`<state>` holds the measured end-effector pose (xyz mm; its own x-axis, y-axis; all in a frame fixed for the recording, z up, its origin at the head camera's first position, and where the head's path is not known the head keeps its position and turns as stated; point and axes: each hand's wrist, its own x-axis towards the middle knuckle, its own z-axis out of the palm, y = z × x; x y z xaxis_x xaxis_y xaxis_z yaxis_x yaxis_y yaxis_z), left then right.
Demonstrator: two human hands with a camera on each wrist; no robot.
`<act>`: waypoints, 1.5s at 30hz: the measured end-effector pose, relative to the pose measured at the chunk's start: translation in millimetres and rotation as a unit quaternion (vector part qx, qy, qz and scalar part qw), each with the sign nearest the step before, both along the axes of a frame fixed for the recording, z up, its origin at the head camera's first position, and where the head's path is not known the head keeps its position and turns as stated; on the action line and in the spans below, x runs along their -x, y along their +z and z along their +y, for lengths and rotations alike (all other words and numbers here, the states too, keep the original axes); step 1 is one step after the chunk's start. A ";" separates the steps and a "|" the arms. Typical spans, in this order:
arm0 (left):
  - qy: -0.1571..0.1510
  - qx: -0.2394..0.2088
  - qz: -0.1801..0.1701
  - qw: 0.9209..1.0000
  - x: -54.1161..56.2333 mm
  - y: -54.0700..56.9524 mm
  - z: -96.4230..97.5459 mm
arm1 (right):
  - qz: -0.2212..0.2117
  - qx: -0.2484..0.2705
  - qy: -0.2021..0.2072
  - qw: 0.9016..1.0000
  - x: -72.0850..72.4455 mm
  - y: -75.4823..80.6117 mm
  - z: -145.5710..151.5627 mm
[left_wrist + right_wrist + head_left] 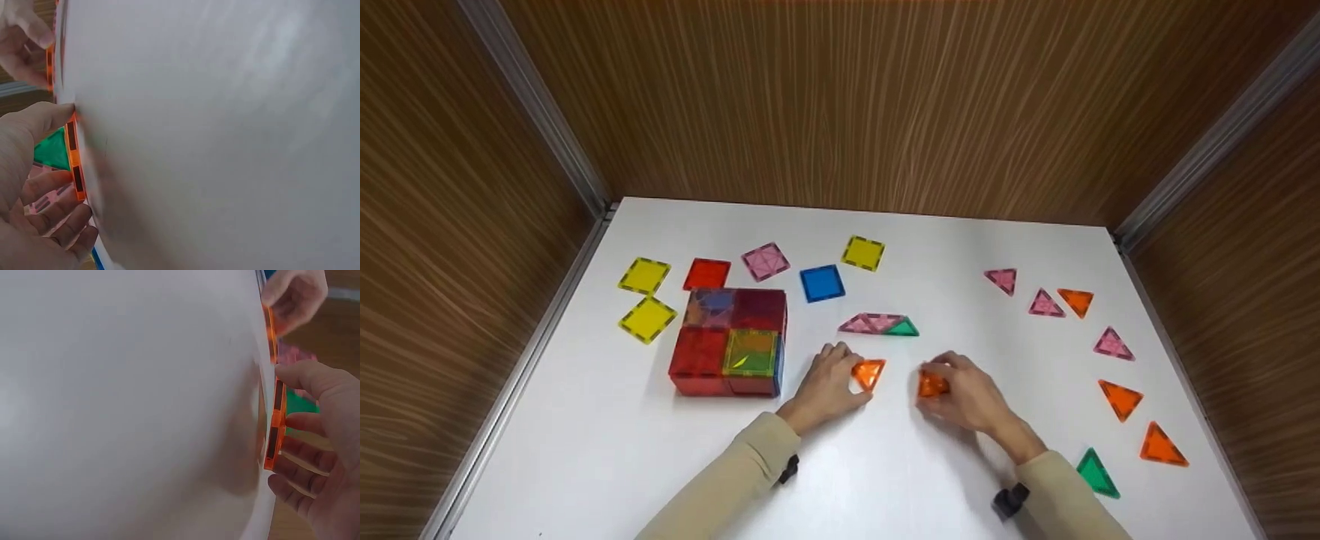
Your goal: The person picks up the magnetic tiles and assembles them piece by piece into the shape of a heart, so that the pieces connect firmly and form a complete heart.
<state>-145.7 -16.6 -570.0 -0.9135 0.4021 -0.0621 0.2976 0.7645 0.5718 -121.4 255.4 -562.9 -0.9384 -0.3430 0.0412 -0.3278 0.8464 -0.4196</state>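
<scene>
My left hand (826,384) pinches a translucent orange triangular magnetic tile (870,372) between thumb and fingertips. In the left wrist view this orange tile (73,154) stands edge-on to the camera, close over the white table. Across a small gap, my right hand (971,394) grips another orange triangular tile (933,385), partly hidden by its fingers. The right wrist view shows that orange tile (275,423) held between thumb and fingers by its edges. Just beyond both hands lies a flat strip of pink triangular tiles (877,322) joined to a green triangle (903,327).
Left of my left hand stands a box-shaped stack of square tiles (699,352), mostly red. Behind it lie loose squares, including a blue one (822,283) and a yellow one (863,253). Several loose triangles, such as an orange one (1120,399), are scattered at right. Wood-grain panels (840,105) enclose the table.
</scene>
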 end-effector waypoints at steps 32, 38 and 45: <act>-0.006 0.013 0.004 1.000 3.6 3.5 -2.8 | 0.042 0.029 0.075 0.996 12.1 -9.8 -50.0; -0.009 0.014 0.000 1.000 3.2 3.4 -3.3 | 0.044 0.035 0.057 0.997 -3.7 -8.1 -28.2; -0.014 0.010 -0.002 1.000 2.7 2.9 -4.9 | 0.053 0.031 -0.016 0.998 -39.3 -8.6 30.0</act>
